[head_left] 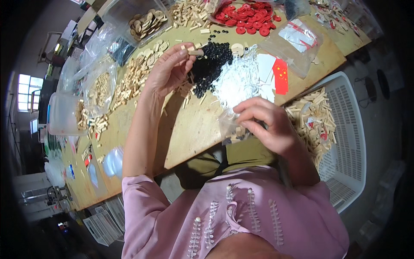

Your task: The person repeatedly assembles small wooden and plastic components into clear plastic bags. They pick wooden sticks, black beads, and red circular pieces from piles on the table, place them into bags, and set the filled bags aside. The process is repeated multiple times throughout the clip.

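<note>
My left hand (170, 69) is raised over the table, its fingers closed on small wooden blocks (194, 52). Just beyond them spreads a pile of small black rings (213, 60). Low at the table's near edge, my right hand (269, 123) has its thumb and fingers curled at the top of a small clear plastic bag (225, 125). Several wooden and dark pieces show inside the bag; the exact grip is partly hidden. A heap of white strings (237, 82) lies just past my right fingertips. Red flag cards with yellow stars (281, 75) lie beside white cards (266, 69).
Loose wooden blocks (129, 84) and wooden discs (157, 51) cover the table's left side. Red discs (246, 17) lie at the back. A clear tub (64, 114) stands left. To the right, a white plastic basket (347, 129) holds many wooden pieces.
</note>
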A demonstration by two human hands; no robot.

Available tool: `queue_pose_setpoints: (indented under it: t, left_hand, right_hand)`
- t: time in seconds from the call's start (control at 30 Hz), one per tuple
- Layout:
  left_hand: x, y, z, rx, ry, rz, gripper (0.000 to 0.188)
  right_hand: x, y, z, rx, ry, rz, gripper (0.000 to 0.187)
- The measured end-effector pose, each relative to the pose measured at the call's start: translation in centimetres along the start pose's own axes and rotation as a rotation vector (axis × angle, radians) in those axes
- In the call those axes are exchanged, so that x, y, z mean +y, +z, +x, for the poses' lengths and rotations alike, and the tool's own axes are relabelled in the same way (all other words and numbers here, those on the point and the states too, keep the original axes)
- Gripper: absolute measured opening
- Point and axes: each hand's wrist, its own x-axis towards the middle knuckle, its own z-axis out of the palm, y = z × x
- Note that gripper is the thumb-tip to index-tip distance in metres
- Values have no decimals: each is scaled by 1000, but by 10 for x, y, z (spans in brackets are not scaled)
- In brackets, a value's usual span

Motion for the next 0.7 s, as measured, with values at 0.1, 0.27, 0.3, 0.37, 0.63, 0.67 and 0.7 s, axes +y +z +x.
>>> queue_pose_setpoints:
  t: [0.1,0.27,0.3,0.37,0.63,0.67,0.7]
  left_hand:
    - [-5,19,-45,-60,25,80,24]
    - [-7,41,-104,-118,62,210,28]
    - [-10,40,-113,-107,66,271,28]
    - [-8,44,-128,-96,52,344,28]
    - [-3,54,-160,-103,135,623,26]
    - [-3,55,-162,-105,153,662,25]
    - [-3,57,-165,-85,158,687,24]
  right_hand:
    - [-5,9,8,31,-121,-76,12]
    - [-12,30,22,-44,-174,-27,8]
    - [-12,35,24,-56,-180,-22,8]
    - [-23,39,26,-121,-121,-14,8]
    - [-32,62,24,-164,-171,-9,9]
    - [-33,63,24,-174,-152,-4,9]
    - [-34,63,24,-188,-153,-3,9]
